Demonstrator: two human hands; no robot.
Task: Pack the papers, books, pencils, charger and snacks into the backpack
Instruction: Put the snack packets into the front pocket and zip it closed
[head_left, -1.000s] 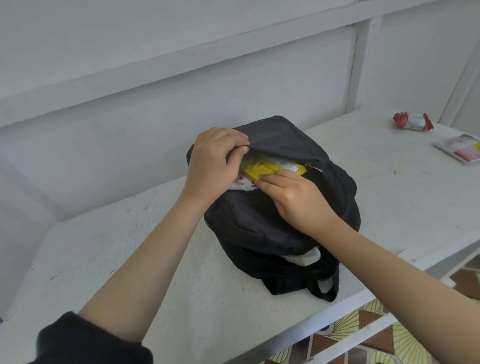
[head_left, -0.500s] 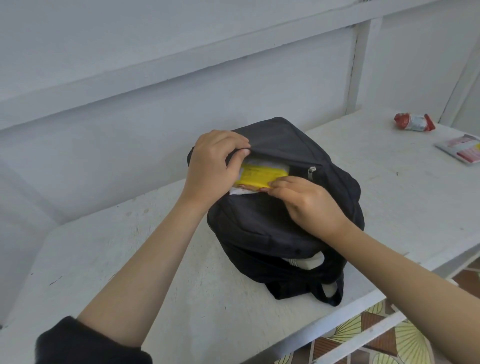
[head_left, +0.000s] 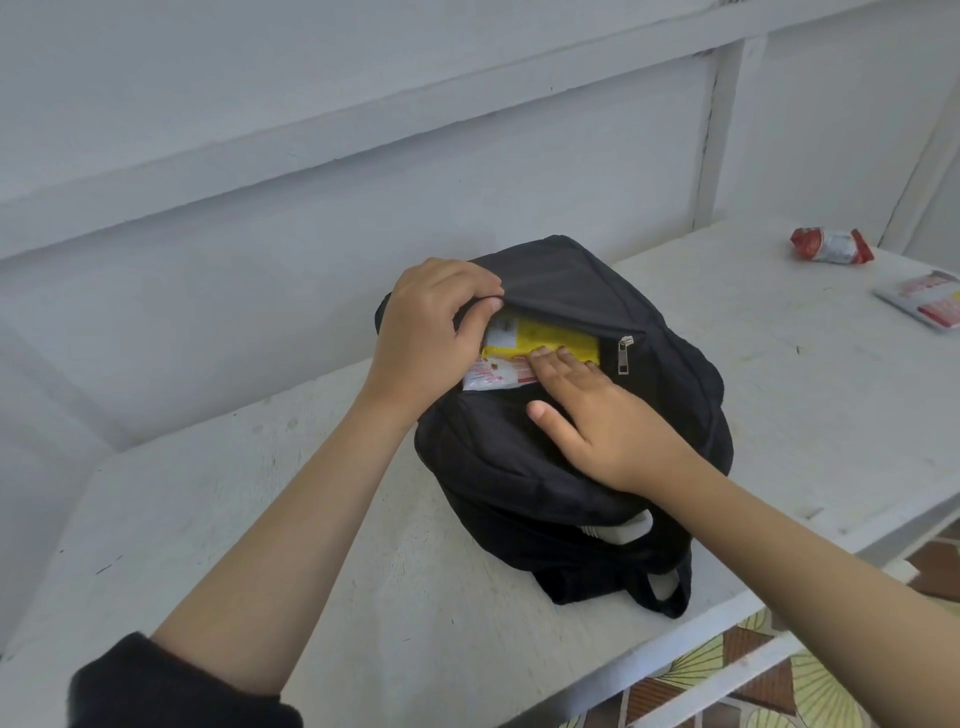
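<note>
A black backpack (head_left: 566, 467) lies on the white table (head_left: 363, 597), its front pocket unzipped. My left hand (head_left: 426, 332) pinches the pocket's upper flap and holds it up. In the opening lie a yellow snack packet (head_left: 550, 340) and a white-and-red snack packet (head_left: 493, 375), partly sticking out. My right hand (head_left: 597, 421) rests flat on the backpack with fingers spread, fingertips touching both packets. The silver zipper pull (head_left: 625, 355) hangs at the pocket's right end.
A red-and-white snack pack (head_left: 831, 247) and a flat white-and-red packet (head_left: 924, 306) lie on the table at far right. A white panelled wall stands behind. The table's front edge runs bottom right, with patterned floor tiles (head_left: 727, 675) below.
My right hand has let go of the yellow packet and flattened, fingers spread against the packets. The white-and-red packet shows more. My left hand still holds the flap.
</note>
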